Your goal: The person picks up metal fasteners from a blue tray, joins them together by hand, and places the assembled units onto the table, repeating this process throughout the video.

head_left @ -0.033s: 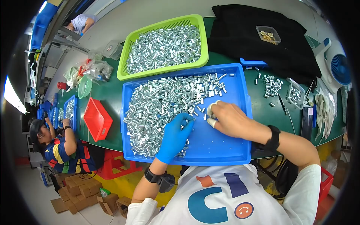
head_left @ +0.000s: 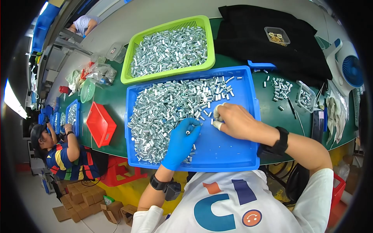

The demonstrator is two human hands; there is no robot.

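A blue tray [head_left: 229,157] in front of me holds a heap of short silvery metal tubes [head_left: 163,112], mostly on its left and far side. My left hand [head_left: 180,141], in a blue glove, is at the heap's right edge. Its fingers are curled with the thumb near them; whatever they hold is too small to make out. My right hand [head_left: 239,122] is over the tray's right part, pale finger cots on its fingertips. Thumb and forefinger are apart, and a single tube [head_left: 212,121] lies just by their tips.
Behind the tray, a green basket [head_left: 211,46] is full of similar tubes. A red tray [head_left: 101,124] lies to the left, beyond it a co-worker [head_left: 74,155]. Rightward are loose tubes [head_left: 280,91], a small clear box [head_left: 307,97], a black cloth [head_left: 248,35] and a fan [head_left: 347,66].
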